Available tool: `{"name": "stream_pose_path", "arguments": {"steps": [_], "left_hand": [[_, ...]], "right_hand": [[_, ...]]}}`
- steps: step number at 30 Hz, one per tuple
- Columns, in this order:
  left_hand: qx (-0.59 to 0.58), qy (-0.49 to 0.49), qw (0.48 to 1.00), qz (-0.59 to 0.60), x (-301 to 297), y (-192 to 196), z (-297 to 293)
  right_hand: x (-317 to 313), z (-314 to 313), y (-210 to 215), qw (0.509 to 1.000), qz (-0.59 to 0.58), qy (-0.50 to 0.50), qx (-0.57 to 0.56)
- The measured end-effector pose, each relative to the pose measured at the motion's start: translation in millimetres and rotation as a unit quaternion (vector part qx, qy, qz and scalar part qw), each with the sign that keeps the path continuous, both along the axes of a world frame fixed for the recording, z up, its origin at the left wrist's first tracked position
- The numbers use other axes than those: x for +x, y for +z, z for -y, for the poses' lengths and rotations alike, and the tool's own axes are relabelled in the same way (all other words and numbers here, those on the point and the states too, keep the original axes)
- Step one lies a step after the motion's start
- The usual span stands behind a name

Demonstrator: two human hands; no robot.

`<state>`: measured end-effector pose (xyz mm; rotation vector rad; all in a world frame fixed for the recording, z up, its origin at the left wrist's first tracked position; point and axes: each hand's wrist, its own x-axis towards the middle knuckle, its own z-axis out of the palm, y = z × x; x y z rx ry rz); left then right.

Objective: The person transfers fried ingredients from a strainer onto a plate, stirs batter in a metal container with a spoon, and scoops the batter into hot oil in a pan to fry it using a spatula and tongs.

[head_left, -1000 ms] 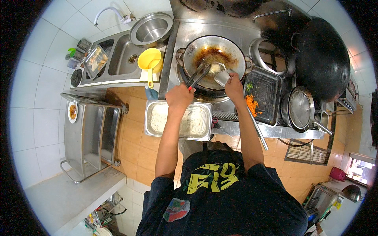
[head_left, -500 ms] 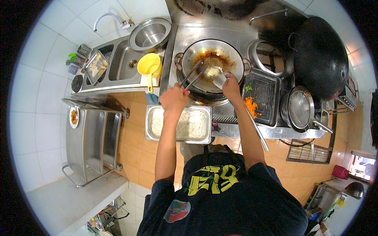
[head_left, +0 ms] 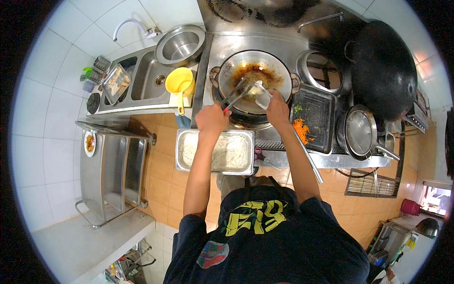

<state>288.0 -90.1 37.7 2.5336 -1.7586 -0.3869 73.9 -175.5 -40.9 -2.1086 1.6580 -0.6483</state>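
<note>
The left hand (head_left: 213,118) is clenched on the near ends of metal tongs (head_left: 236,93) whose tips reach to 1 o'clock into the wok (head_left: 254,80), while the right hand (head_left: 277,106) grasps a small clear container (head_left: 264,98) tipped over the wok's near rim at 5 o'clock. The tongs look light, stiff and springy, best held well back from the hot tips; the container seems thin, light and possibly slippery, so a wrap round its wall suits it. The wok holds brownish sauce residue, the steel pan (head_left: 215,151) at 6 o'clock a pale layer, the dark tray (head_left: 312,113) at 3 o'clock shredded orange carrot.
</note>
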Motion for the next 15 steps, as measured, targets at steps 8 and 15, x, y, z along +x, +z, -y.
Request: {"name": "stream_pose_path", "arguments": {"steps": [8, 15], "left_hand": [[-0.011, 0.004, 0.999, -0.034, -3, 24, -2], [-0.013, 0.008, 0.998, -0.063, -3, 3, 4]], "right_hand": [[-17, -1, -1, 1.000, 0.001, -0.010, -0.028], [-2, -4, -7, 0.999, 0.030, 0.008, -0.039]]}}
